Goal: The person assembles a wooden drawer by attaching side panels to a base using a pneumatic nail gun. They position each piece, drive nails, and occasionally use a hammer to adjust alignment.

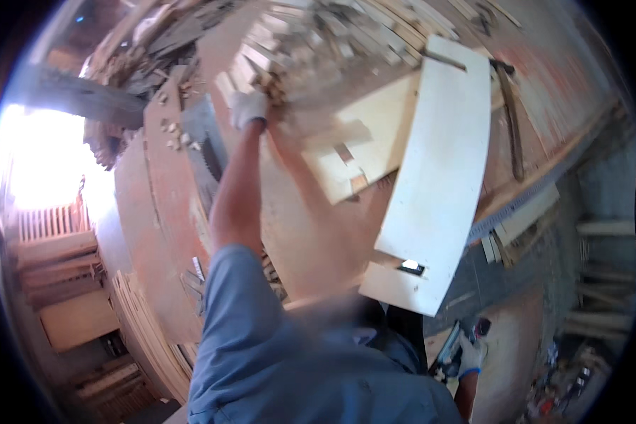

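My left hand (248, 108), in a pale work glove, reaches far across the workbench to a heap of small wooden blocks (260, 56). Its fingers close around a light wooden block (226, 86) at the near edge of the heap; the glove is slightly blurred. Down at my right side, my right hand (472, 355), also gloved, grips a dark and teal power tool (447, 351), partly hidden by my clothing. Between the hands lies a long white board (442, 152) with a slot near each end. Under it is a paler board (374, 116) with cut-outs.
A hammer (510, 120) lies right of the white board. A handsaw (210, 152) rests left of my left forearm. Wood strips (396, 32) and offcuts crowd the far side. Stacked timber (56, 261) stands at left, and clutter (569, 389) covers the floor at lower right.
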`<state>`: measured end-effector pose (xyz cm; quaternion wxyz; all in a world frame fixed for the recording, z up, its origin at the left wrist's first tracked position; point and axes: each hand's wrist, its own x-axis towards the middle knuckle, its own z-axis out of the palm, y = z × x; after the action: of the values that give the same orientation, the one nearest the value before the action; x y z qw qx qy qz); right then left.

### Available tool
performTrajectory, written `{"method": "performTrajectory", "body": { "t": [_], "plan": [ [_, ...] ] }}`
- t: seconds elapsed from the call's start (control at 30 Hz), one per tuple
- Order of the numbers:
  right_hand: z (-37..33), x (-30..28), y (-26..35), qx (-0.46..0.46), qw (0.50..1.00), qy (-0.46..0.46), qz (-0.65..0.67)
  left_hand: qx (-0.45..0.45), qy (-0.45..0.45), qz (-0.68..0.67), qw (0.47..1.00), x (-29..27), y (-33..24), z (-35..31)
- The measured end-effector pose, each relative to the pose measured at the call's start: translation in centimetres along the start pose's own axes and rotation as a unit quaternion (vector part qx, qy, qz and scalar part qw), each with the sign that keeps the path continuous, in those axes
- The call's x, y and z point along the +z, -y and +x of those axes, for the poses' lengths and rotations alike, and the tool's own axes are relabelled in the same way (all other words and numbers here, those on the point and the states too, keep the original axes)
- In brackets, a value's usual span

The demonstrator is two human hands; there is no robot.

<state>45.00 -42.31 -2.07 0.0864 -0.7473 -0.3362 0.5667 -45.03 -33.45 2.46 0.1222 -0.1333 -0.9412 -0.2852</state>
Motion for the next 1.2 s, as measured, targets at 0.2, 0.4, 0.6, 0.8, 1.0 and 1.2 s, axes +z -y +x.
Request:
{"method": "performTrajectory", "body": {
  "t": [0.2,0.4,0.6,0.8,1.0,1.2],
  "plan": [
    [-6.1,5.3,6.7,0.012,0.999,0.027,0.043,0.045,0.114,0.088,0.989,2.3,2.9,1.1],
    [-5.0,4.5,4.5,0.051,0.999,0.013,-0.001,-0.223,0.168,-0.369,0.886,-3.9,12.9,0.1],
    [-2.4,2.1,-1.9,-0.007,1.000,-0.014,-0.027,-0.192,0.189,-0.539,0.798,-14.8,13.9,-18.2],
    [-2.7,4.1,0.1,-0.057,0.998,0.017,-0.011,-0.218,0.300,-0.411,0.833,-20.5,9.9,-33.0],
    [-6.5,8.1,7.1,-0.082,0.990,0.113,0.023,-0.176,0.381,-0.381,0.824,-18.1,7.7,-38.5],
    [-8.6,10.3,10.1,-0.090,0.983,0.162,0.014,-0.214,0.439,-0.414,0.768,-16.6,5.9,-38.1]
  ]
}}
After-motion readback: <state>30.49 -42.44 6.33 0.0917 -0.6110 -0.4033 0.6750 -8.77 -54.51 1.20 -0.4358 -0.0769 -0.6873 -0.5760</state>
